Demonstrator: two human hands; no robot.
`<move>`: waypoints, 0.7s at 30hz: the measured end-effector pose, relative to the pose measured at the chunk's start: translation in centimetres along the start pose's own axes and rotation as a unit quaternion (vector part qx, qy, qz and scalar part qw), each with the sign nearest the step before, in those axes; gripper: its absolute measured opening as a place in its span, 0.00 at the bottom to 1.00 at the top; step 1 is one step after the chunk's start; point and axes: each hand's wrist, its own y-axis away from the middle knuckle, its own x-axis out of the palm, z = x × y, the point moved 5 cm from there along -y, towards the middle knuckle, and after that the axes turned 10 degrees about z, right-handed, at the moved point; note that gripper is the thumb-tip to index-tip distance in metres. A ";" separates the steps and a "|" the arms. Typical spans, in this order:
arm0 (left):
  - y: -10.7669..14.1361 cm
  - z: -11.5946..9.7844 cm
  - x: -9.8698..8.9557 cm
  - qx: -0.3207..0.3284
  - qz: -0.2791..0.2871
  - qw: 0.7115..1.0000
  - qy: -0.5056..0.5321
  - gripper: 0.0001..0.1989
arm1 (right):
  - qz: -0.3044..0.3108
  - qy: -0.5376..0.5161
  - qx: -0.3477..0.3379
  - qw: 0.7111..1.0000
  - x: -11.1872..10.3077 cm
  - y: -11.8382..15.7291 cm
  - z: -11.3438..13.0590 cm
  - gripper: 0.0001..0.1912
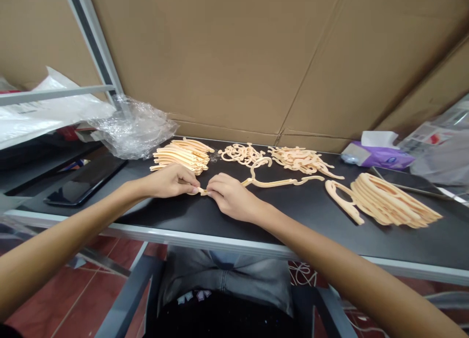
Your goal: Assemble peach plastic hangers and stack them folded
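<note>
A peach plastic clothes hanger (pixel 275 183) lies across the black table top, its hook toward the back and one arm stretching right. My left hand (pixel 170 180) pinches the left tip of the hanger, with thumb and forefinger pressed together. Just beside it, my right hand (pixel 234 197) is closed around the same arm a little further in. A short bit of the hanger shows between the two hands; the fingers hide how the parts join there. Behind my left hand is a pile of straight peach hanger arms (pixel 183 155).
Behind are loose hooks (pixel 244 155) and a heap of hanger parts (pixel 298 159). A stack of hangers (pixel 394 201) lies right, near a purple tissue box (pixel 383 155). At left are a dark flat tray-like object (pixel 86 181) and clear plastic wrap (pixel 135 125). Cardboard (pixel 227 59) stands behind.
</note>
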 end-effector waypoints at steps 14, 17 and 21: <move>-0.5 -1.2 0.0 -0.002 0.002 0.997 -0.080 0.13 | -0.003 -0.020 0.014 1.000 0.0 0.0 -0.3 0.10; -0.1 -1.6 0.2 0.003 -0.029 0.993 -0.115 0.14 | -0.006 -0.024 0.018 1.000 -0.1 0.0 -0.4 0.10; 0.3 -2.2 0.6 -0.017 -0.078 0.982 -0.172 0.14 | -0.008 -0.025 0.023 0.999 -0.2 -0.1 -0.5 0.10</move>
